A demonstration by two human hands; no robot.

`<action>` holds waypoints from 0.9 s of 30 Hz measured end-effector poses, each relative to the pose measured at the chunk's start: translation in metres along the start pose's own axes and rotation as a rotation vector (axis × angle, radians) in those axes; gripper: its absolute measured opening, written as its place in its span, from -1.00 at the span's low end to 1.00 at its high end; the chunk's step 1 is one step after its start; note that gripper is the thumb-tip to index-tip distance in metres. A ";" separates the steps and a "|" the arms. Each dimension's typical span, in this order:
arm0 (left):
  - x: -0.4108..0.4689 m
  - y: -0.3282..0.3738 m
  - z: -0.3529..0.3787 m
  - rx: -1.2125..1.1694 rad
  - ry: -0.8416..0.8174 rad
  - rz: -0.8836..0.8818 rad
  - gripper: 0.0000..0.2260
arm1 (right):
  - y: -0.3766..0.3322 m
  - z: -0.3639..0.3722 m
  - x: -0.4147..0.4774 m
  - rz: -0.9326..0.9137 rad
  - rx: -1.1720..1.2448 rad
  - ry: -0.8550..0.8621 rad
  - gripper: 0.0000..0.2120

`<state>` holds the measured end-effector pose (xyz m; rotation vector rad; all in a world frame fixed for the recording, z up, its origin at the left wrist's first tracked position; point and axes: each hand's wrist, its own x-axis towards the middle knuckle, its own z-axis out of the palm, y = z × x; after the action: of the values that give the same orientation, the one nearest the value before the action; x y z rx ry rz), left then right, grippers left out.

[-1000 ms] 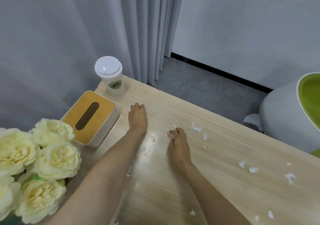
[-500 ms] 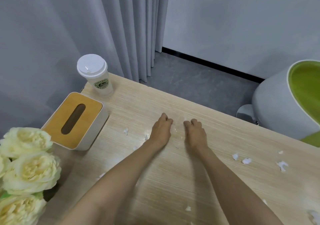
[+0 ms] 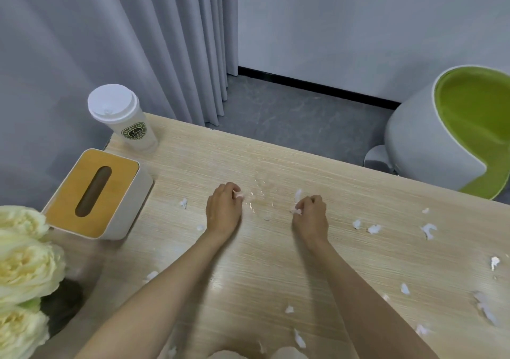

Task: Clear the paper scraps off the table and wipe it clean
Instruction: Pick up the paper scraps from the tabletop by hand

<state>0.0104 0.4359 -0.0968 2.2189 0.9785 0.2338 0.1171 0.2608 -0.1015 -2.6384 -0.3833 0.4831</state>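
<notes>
Because both hands lie backs up, the head view hides my fingertips and most of what they hold. Only a pinkish-white tip of scrap [image 3: 238, 193] shows at the curled fingers [image 3: 230, 189] of my left hand [image 3: 223, 209]. A taller white tuft [image 3: 297, 197] sticks up from the clenched fingers of my right hand [image 3: 310, 215]. How much paper sits inside either fist I cannot tell.

Between the hands a shiny wet patch [image 3: 259, 195] on the bench [image 3: 276, 262] is faint and hard to outline. Loose scraps [image 3: 374, 229] lie scattered over the bench, most to my right and a few by my left forearm. Some are blurred near the lower edge, where two pale rounded shapes are cut off. Flowers [image 3: 24, 270] are cropped at the left edge, beside a tissue box [image 3: 96, 193] and a lidded cup [image 3: 124, 118].

Both forearms reach forward with wrists low and hands well apart. Whether the knuckles touch the wood or hang just over it I cannot tell.
</notes>
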 end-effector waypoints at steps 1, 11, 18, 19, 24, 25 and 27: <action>-0.004 -0.003 -0.002 -0.015 -0.009 -0.010 -0.85 | -0.001 0.002 -0.002 -0.002 0.027 0.003 -0.87; -0.016 -0.029 -0.032 -0.091 -0.028 -0.145 -0.71 | -0.051 0.021 -0.039 -0.101 0.290 -0.105 -0.85; -0.041 -0.047 -0.049 -0.066 -0.023 -0.213 -0.70 | -0.059 0.044 -0.043 0.021 0.256 -0.021 -0.91; -0.047 -0.052 -0.050 -0.059 -0.024 -0.229 -0.70 | -0.060 0.044 -0.041 0.032 0.267 -0.021 -0.91; -0.055 -0.067 -0.049 -0.015 -0.066 -0.258 -0.73 | -0.060 0.047 -0.031 0.091 0.257 -0.024 -0.89; -0.052 -0.068 -0.049 0.010 -0.083 -0.247 -0.78 | -0.059 0.048 -0.031 0.117 0.255 -0.022 -0.89; -0.048 -0.066 -0.049 0.075 -0.124 -0.215 -0.90 | -0.055 0.048 -0.035 0.165 0.259 -0.028 -0.86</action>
<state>-0.0817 0.4591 -0.0983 2.1452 1.1631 -0.0385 0.0571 0.3138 -0.1076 -2.4232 -0.1025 0.5812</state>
